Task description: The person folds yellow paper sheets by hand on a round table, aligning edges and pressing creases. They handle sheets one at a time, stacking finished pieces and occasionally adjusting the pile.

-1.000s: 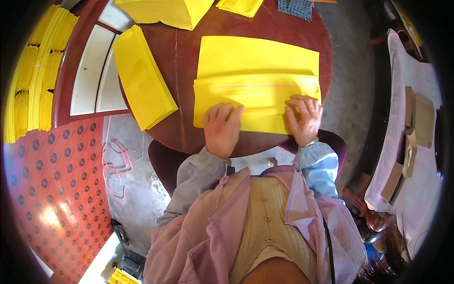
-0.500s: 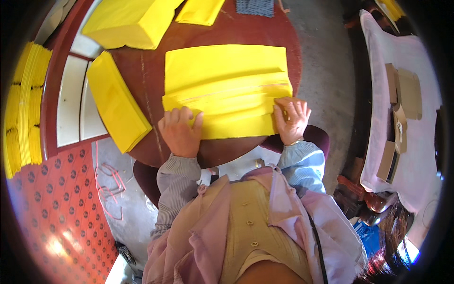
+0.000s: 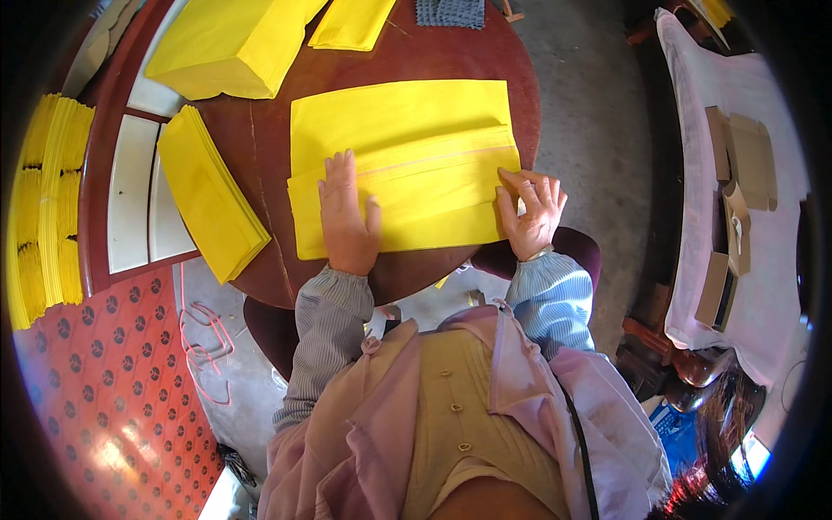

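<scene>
A large folded yellow paper sheet (image 3: 403, 165) lies flat on the near part of a round dark wooden table (image 3: 260, 173), its lower flap folded up so that a crease runs across it from left to right. The sheet's near edge sits just inside the table's rim; its right corner reaches almost to the rim on that side.

The left hand (image 3: 347, 221) rests palm down on the lower left part of the sheet, fingers straight and together, gripping nothing. The right hand (image 3: 530, 212) lies at the sheet's right edge, fingers spread and slightly bent, the fingertips (image 3: 507, 180) pressing on the folded flap's corner; it clasps nothing either.

Between the two hands the flap is bare. Left of the sheet a strip of bare tabletop separates it from a slanted stack of yellow paper (image 3: 208, 195), whose near end overhangs the rim. Farther back stand a thicker yellow stack (image 3: 225, 43) and a smaller yellow bundle (image 3: 351, 22), both well apart from the sheet, with open wood between. A blue-grey cloth (image 3: 449, 11) lies at the far rim.

Off the table to the left, more yellow bundles (image 3: 43, 208) line up beside a white panel (image 3: 130, 204). To the right, over open grey floor (image 3: 589, 104), a cloth-covered bench (image 3: 754, 286) bears brown cardboard pieces (image 3: 737, 160).
</scene>
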The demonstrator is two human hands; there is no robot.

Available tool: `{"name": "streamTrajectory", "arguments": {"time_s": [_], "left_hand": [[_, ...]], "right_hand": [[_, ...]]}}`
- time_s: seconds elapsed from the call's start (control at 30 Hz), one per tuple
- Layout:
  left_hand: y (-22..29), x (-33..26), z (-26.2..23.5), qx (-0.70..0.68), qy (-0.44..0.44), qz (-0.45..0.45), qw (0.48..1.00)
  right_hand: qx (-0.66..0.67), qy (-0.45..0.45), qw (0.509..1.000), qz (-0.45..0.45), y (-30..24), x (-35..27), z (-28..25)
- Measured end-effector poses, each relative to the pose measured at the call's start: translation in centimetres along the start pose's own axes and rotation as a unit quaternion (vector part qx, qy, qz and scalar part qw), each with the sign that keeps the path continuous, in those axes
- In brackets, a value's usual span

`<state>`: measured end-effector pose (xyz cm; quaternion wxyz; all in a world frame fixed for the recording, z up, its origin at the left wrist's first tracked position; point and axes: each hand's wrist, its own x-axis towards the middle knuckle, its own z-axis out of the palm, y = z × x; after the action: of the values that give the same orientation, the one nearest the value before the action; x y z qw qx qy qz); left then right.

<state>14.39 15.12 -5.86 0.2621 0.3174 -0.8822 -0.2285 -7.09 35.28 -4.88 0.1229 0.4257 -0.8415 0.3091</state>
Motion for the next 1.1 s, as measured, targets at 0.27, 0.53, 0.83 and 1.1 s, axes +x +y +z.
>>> {"name": "streamTrajectory", "arguments": {"time_s": [0.27, 0.53, 0.83, 1.1], "left_hand": [[0.3, -0.5, 1.5, 0.155, -0.021, 0.001, 0.988], [-0.2, -0.4, 2.1, 0.208, -0.037, -0.005, 0.977], [-2.8, -1.1, -1.2, 0.182, 0.005, -0.015, 0.983], [-3.0, -1.3, -2.1, 0.196, -0.002, -0.030, 0.980]], "right_hand": [[0.029, -0.025, 0.992, -0.121, -4.4, 1.1, 1.7], [-0.038, -0.251, 0.952, -0.173, -9.3, 2.2, 8.4], [-0.174, -0.229, 0.955, -0.073, -1.7, 4.3, 4.0], [-0.155, -0.233, 0.959, -0.049, -0.4, 3.5, 4.1]]}}
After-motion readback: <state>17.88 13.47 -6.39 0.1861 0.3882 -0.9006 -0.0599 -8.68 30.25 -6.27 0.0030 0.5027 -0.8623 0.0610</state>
